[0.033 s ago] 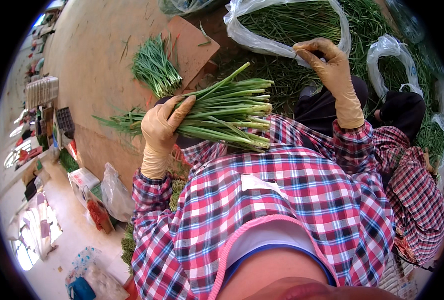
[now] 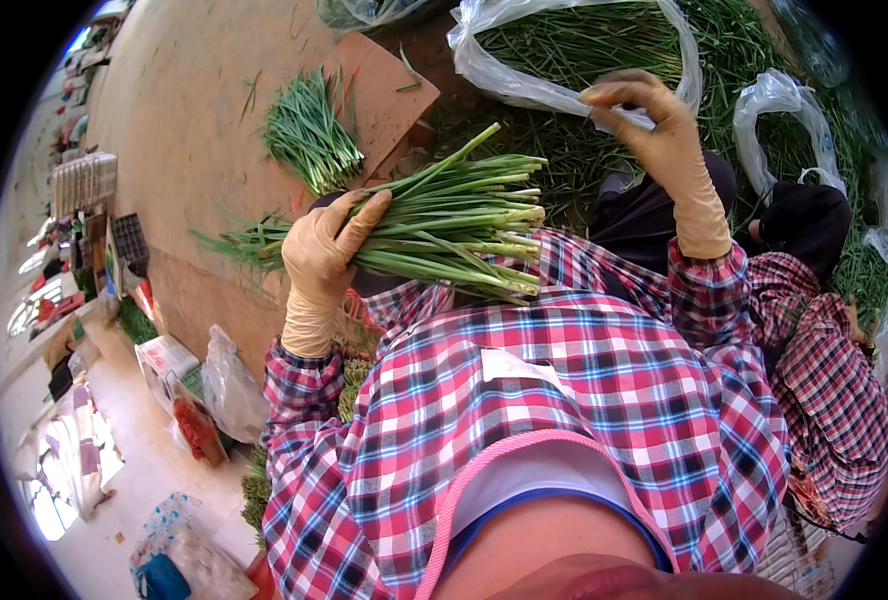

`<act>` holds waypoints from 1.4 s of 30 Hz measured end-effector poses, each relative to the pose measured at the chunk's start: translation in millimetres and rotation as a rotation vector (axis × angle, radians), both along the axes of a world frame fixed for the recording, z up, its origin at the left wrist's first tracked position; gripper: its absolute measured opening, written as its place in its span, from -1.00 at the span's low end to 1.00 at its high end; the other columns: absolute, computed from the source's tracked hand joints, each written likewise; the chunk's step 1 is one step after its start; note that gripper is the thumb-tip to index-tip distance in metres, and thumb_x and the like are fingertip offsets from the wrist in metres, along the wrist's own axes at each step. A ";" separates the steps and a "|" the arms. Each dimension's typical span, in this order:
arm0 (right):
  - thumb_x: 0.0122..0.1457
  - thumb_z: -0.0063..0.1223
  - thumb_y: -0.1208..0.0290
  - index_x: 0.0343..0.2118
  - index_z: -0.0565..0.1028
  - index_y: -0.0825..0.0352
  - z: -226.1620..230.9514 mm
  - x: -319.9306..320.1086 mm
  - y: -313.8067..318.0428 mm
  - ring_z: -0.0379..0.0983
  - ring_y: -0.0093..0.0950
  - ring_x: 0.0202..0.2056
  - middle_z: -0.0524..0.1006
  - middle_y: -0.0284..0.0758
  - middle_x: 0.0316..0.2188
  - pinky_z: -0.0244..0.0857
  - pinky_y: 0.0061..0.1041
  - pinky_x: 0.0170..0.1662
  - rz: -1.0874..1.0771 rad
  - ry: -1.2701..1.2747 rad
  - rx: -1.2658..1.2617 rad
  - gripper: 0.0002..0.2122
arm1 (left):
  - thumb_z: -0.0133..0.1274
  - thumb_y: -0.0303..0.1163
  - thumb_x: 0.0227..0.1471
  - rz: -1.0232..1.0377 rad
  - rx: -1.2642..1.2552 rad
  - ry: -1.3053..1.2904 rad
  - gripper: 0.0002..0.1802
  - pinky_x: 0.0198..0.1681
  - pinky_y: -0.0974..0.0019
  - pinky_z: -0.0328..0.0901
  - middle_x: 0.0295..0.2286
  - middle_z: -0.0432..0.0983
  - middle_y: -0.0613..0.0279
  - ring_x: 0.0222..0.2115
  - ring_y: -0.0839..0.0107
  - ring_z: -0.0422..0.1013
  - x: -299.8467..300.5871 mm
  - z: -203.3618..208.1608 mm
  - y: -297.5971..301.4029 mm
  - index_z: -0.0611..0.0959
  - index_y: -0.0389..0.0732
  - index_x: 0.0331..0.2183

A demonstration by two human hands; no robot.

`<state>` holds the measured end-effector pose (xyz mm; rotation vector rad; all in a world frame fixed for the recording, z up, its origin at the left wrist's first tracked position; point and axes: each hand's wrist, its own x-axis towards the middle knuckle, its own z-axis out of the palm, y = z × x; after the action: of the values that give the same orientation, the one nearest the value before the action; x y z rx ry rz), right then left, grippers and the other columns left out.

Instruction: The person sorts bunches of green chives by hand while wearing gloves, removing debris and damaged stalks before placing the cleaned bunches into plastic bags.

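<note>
My gloved left hand [image 2: 319, 245] is closed around a bunch of garlic chives [image 2: 454, 225], held level in front of my chest. Its pale cut ends point right, and the thin leaf tips trail out to the left behind the hand. My right hand [image 2: 654, 120], also in a tan glove with darkened fingers, is raised at the near rim of a clear plastic bag [image 2: 479, 60] with loose chives in it. Thumb and forefinger come together there; whether they pinch the rim or a scrap cannot be made out.
A bundle of chives [image 2: 309, 130] lies on the floor beside a brown board [image 2: 389, 85]. Loose greens [image 2: 734, 40] spread at the far right, with another plastic bag [image 2: 784, 105]. A person in a plaid sleeve [image 2: 834, 400] sits close on my right. Crates [image 2: 84, 180] stand far left.
My right hand has shifted slightly up and left along the bag's rim. The left hand and its bunch have hardly moved.
</note>
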<state>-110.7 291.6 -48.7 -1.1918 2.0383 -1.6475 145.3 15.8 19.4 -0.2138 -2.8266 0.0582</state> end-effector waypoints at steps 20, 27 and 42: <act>0.05 0.27 0.25 -0.22 0.64 0.19 13.8 20.9 -20.7 0.51 -0.42 -0.22 0.58 -0.28 -0.28 0.40 -0.47 -0.16 0.028 0.064 0.158 -0.76 | -0.02 -0.56 -0.11 0.135 -0.079 -0.097 -0.17 -0.49 0.33 0.36 -0.30 0.53 0.29 -0.52 0.35 0.43 -8.7 -7.4 0.9 0.23 -0.04 0.25; 0.02 0.21 0.34 -0.20 0.56 0.28 24.4 90.9 -98.7 0.46 -0.16 -0.21 0.52 -0.21 -0.28 0.37 -0.28 -0.16 0.330 0.259 -0.027 -0.73 | -0.02 -0.46 -0.03 0.032 -0.175 -0.202 -0.18 -0.48 0.36 0.37 -0.40 0.48 0.26 -0.52 0.38 0.45 -36.8 -1.0 22.3 0.12 -0.14 0.27; -0.07 0.32 0.44 -0.09 0.46 0.43 16.4 76.0 -124.7 0.46 -0.53 -0.26 0.56 -0.33 -0.28 0.35 -0.49 -0.14 0.610 -0.799 0.118 -0.55 | 0.03 -0.46 -0.11 -0.114 -0.271 0.013 -0.28 -0.11 0.15 0.29 -0.35 0.43 0.23 -0.27 0.27 0.41 -81.8 33.5 17.1 0.32 -0.19 0.16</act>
<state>-34.8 166.9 -32.4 -0.7963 1.1160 -1.3490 63.5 33.0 53.0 -0.4316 -2.7798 0.4167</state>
